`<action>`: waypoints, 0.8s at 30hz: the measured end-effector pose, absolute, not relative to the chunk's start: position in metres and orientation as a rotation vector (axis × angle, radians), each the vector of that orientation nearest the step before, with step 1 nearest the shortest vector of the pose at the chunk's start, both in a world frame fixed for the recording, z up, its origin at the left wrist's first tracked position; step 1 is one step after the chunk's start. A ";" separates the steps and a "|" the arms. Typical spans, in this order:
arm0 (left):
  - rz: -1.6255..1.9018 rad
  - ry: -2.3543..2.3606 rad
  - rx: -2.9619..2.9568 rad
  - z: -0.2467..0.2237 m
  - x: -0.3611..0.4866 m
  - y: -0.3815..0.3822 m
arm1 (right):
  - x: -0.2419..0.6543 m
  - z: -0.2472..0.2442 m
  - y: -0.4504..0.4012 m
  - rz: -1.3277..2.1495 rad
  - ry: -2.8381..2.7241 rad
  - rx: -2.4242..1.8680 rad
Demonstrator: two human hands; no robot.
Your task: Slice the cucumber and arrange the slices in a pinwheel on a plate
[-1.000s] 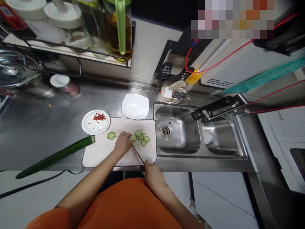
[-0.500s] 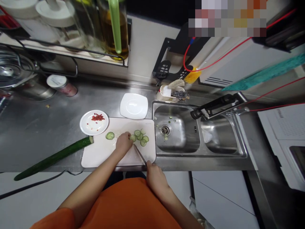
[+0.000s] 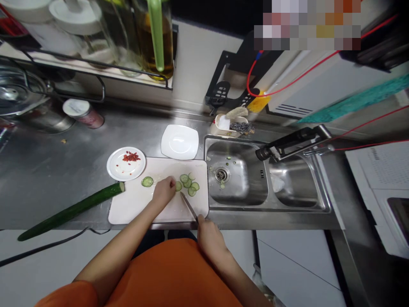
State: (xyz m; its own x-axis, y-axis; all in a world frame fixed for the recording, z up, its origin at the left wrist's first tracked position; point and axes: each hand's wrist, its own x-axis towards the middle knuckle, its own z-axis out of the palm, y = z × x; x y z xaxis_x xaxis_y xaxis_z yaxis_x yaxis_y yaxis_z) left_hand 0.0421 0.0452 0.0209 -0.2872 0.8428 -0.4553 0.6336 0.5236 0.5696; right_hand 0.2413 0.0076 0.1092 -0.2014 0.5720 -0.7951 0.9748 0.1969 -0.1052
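Note:
My right hand (image 3: 210,236) is closed around the handle of a knife (image 3: 189,207), its blade slanting up and left over the white cutting board (image 3: 128,209). My left hand (image 3: 164,190) rests above the board with its fingers curled together; whether anything is in them is hidden. Just right of those fingers lies a single cucumber slice (image 3: 178,186), and beyond it a loose cluster of cucumber slices (image 3: 189,182). Another few overlapping slices (image 3: 147,182) lie to the left of the hand. A long uncut piece of cucumber (image 3: 72,211) leans with its cut end against the board's left edge.
A round plate (image 3: 111,168) with chopped red bits touches the board's upper left corner. Behind the board stands a white square dish (image 3: 180,142). To the right is a double sink (image 3: 238,204) with scraps around its drain. A lidded jar (image 3: 83,113) stands at the back left.
My left hand has drawn back slightly to the left, away from the single slice and the knife tip. The knife has shifted a little to the right.

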 end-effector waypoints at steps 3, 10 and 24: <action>0.355 2.063 1.170 0.023 0.028 0.042 | 0.240 0.107 0.009 -0.843 1.860 1.445; 0.278 2.110 1.356 0.024 0.001 0.039 | 0.229 0.102 0.011 -0.846 1.888 1.466; 0.545 2.115 1.549 -0.007 0.011 0.005 | 0.183 0.096 0.020 -0.761 2.065 1.379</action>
